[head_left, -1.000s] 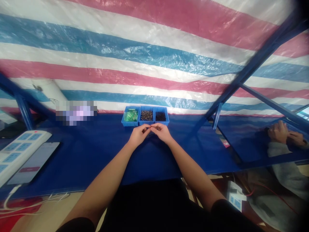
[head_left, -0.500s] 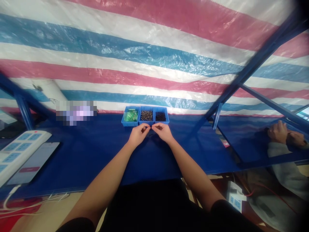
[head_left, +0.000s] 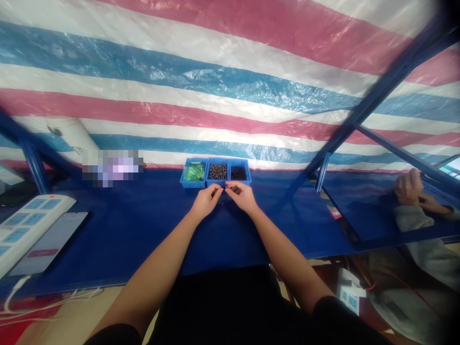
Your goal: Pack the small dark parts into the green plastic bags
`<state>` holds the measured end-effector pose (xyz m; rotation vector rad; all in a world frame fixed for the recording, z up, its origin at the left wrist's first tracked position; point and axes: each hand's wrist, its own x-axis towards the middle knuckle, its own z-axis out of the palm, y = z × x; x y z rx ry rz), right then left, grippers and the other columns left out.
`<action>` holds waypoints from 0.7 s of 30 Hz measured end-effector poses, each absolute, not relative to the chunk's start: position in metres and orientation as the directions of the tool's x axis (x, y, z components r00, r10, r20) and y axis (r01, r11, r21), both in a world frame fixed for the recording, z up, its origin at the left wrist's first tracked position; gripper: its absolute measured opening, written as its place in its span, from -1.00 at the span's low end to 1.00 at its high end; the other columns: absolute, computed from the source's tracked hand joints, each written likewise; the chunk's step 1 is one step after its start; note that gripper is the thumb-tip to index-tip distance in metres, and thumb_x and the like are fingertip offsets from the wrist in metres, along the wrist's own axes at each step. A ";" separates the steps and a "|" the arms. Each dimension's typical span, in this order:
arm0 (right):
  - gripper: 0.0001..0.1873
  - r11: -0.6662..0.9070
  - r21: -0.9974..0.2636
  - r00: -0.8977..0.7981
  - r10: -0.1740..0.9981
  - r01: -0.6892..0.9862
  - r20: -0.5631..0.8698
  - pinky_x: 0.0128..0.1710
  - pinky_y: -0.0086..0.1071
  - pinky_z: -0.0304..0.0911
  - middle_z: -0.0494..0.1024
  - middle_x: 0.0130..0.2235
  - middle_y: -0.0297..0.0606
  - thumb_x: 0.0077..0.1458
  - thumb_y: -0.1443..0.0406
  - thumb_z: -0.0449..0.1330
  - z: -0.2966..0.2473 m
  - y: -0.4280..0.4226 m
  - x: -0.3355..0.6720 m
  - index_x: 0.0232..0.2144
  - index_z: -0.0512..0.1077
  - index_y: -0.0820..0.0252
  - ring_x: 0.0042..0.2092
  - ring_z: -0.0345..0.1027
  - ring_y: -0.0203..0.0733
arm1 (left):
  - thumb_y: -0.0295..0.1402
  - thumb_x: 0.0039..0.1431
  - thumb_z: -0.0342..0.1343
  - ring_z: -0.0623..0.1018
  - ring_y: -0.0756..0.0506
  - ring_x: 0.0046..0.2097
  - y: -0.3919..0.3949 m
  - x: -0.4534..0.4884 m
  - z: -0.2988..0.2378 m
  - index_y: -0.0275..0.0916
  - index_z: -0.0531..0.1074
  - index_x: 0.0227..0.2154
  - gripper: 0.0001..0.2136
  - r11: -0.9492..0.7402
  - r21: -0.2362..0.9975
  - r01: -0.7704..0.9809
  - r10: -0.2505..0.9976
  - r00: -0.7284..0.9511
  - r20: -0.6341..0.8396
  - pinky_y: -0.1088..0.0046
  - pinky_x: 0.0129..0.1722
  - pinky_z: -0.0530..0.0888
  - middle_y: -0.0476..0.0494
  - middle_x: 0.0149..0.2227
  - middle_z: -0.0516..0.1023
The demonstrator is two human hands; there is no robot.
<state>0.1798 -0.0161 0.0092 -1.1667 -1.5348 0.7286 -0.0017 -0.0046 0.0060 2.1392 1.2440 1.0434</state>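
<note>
Blue tabletop (head_left: 230, 239) under them, my left hand (head_left: 206, 199) and right hand (head_left: 241, 195) pinch close together; whether they grasp anything, I can't tell. Loosened fingertips could drop anything held before the bins (head_left: 193, 184) of small parts (head_left: 218, 171) just beyond.

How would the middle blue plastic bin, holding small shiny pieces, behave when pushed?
The middle blue rectangular plastic bin probably stays stiff, since its walls look straight. Its small shiny metallic-looking pieces may make it heavy for its size. Low and broad, it seems likelier to slide than tip.
</note>
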 end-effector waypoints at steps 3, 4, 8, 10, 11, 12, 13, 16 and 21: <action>-0.78 0.342 -0.886 0.010 0.932 0.314 0.363 -0.32 -0.35 0.36 0.62 -0.25 -0.24 0.04 0.19 0.25 0.008 -0.016 0.180 -0.27 0.57 0.15 -0.31 0.45 -0.21 | -0.12 0.30 -0.06 0.41 0.03 -0.47 -0.005 -0.001 0.006 -0.19 0.44 -0.25 -0.72 -0.480 0.704 0.524 0.877 0.291 0.381 0.52 -0.39 0.34 0.04 -0.45 0.48; -0.78 0.339 -0.888 0.010 0.933 0.312 0.359 -0.32 -0.35 0.36 0.62 -0.25 -0.23 0.05 0.18 0.25 0.008 -0.016 0.180 -0.28 0.57 0.16 -0.31 0.45 -0.20 | -0.13 0.30 -0.04 0.41 0.03 -0.47 -0.005 -0.001 0.006 -0.19 0.44 -0.24 -0.73 -0.476 0.709 0.521 0.880 0.280 0.385 0.53 -0.39 0.34 0.04 -0.47 0.47; -0.77 0.328 -0.890 -0.013 0.940 0.317 0.342 -0.31 -0.35 0.36 0.62 -0.26 -0.23 0.06 0.16 0.24 0.005 -0.015 0.180 -0.28 0.57 0.16 -0.31 0.46 -0.20 | -0.14 0.27 0.01 0.39 0.03 -0.49 -0.004 -0.001 0.006 -0.19 0.45 -0.19 -0.75 -0.481 0.714 0.509 0.876 0.259 0.406 0.53 -0.39 0.34 0.07 -0.54 0.40; -0.76 0.327 -0.889 -0.028 0.942 0.321 0.336 -0.32 -0.35 0.36 0.62 -0.26 -0.23 0.06 0.16 0.24 0.004 -0.015 0.180 -0.27 0.56 0.16 -0.31 0.46 -0.21 | -0.15 0.27 0.00 0.39 0.03 -0.49 -0.003 -0.001 0.005 -0.19 0.45 -0.20 -0.75 -0.487 0.708 0.512 0.873 0.267 0.407 0.53 -0.40 0.34 0.07 -0.53 0.41; -0.75 0.329 -0.889 -0.030 0.941 0.319 0.338 -0.32 -0.35 0.36 0.62 -0.26 -0.24 0.05 0.16 0.24 0.005 -0.015 0.180 -0.25 0.56 0.15 -0.31 0.46 -0.21 | -0.16 0.28 -0.01 0.40 0.02 -0.48 -0.003 -0.001 0.005 -0.19 0.45 -0.20 -0.76 -0.489 0.704 0.515 0.872 0.273 0.406 0.53 -0.39 0.35 0.05 -0.51 0.43; -0.73 0.334 -0.888 -0.028 0.939 0.316 0.343 -0.32 -0.36 0.36 0.62 -0.26 -0.24 0.05 0.17 0.24 0.005 -0.015 0.180 -0.21 0.55 0.15 -0.31 0.46 -0.21 | -0.16 0.29 -0.01 0.41 0.02 -0.47 -0.002 -0.001 0.004 -0.20 0.44 -0.21 -0.76 -0.489 0.701 0.519 0.872 0.277 0.404 0.52 -0.38 0.35 0.04 -0.48 0.46; -0.71 0.341 -0.887 -0.027 0.936 0.312 0.351 -0.33 -0.36 0.36 0.62 -0.25 -0.24 0.05 0.17 0.25 0.006 -0.015 0.180 -0.18 0.54 0.15 -0.31 0.46 -0.22 | -0.17 0.29 -0.02 0.43 0.02 -0.46 -0.002 -0.001 0.004 -0.20 0.44 -0.22 -0.76 -0.488 0.698 0.524 0.873 0.280 0.401 0.51 -0.37 0.35 0.02 -0.45 0.48; -0.70 0.355 -0.884 -0.040 0.932 0.303 0.360 -0.33 -0.37 0.36 0.62 -0.23 -0.23 0.04 0.18 0.25 0.008 -0.017 0.178 -0.16 0.53 0.15 -0.30 0.46 -0.23 | -0.16 0.31 -0.05 0.46 0.00 -0.42 -0.001 -0.002 0.003 -0.19 0.43 -0.24 -0.75 -0.480 0.698 0.532 0.877 0.282 0.388 0.50 -0.35 0.35 0.00 -0.39 0.51; -0.73 0.376 -0.864 -0.098 0.926 0.336 0.365 -0.32 -0.36 0.36 0.62 -0.23 -0.23 0.00 0.19 0.29 0.008 -0.018 0.177 -0.22 0.55 0.15 -0.30 0.47 -0.21 | -0.12 0.31 -0.06 0.46 0.00 -0.41 -0.002 -0.003 0.005 -0.20 0.41 -0.28 -0.73 -0.458 0.718 0.524 0.889 0.262 0.376 0.51 -0.35 0.36 0.00 -0.40 0.51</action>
